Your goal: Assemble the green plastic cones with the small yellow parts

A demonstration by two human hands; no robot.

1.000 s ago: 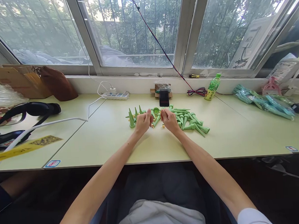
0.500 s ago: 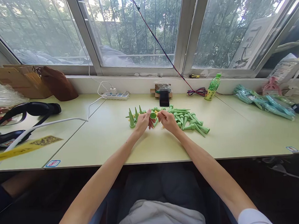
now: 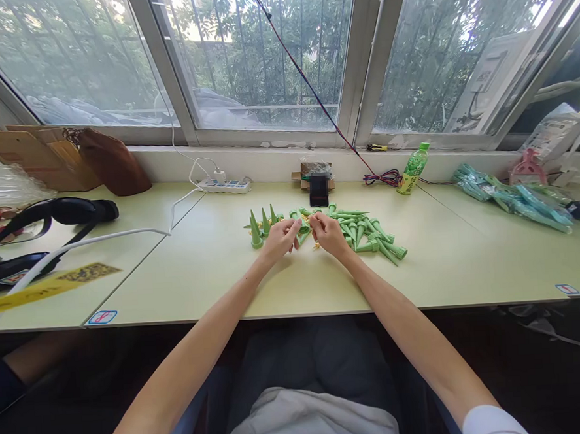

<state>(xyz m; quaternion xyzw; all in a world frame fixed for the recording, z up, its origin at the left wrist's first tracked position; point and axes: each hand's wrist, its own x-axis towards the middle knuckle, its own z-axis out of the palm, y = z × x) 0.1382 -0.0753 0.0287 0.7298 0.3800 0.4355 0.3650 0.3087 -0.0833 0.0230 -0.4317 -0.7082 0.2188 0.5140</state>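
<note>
My left hand (image 3: 281, 239) is closed, its thumb and fingers pinching a green plastic plant watering spike (image 3: 304, 229) by its round end. Close beside it, my right hand (image 3: 328, 234) is closed too, fingertips at the same end; whatever small piece they pinch is hidden. Three green spikes stand point-up left of my hands, the nearest spike (image 3: 255, 233) among them. To the right lies a loose pile of green spikes (image 3: 364, 231). Small yellow pieces (image 3: 316, 246) show on the table around and beneath my fingers.
Behind the hands a phone (image 3: 318, 190) leans on a small box. A power strip (image 3: 226, 185), a green-labelled bottle (image 3: 412, 170) and bundled wires (image 3: 383, 178) line the windowsill side. Left are a white cable (image 3: 124, 233) and a black strapped device (image 3: 68, 211); right, teal plastic packets (image 3: 519, 199).
The held spike's round end has moved slightly right and down and has turned away from facing me. My left hand has shifted a little with it; both hands stay closed.
</note>
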